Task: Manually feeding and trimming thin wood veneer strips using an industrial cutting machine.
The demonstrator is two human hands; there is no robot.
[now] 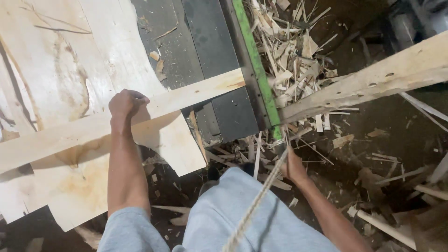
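Left hand [125,103], centre-left of frame, is closed over the veneer strip [116,123] lying across the veneer sheet [70,70]. Right hand [293,167], lower centre, grips a rope [254,205]. Hazard: strip may snag the green rail [256,70] and split

We note a green bar [255,70] along the right edge of the dark machine bed [212,51]. Past it a heap of pale wood slivers [289,51] covers the floor (dark, dusty). A thick beam [373,81] slants above the scraps.
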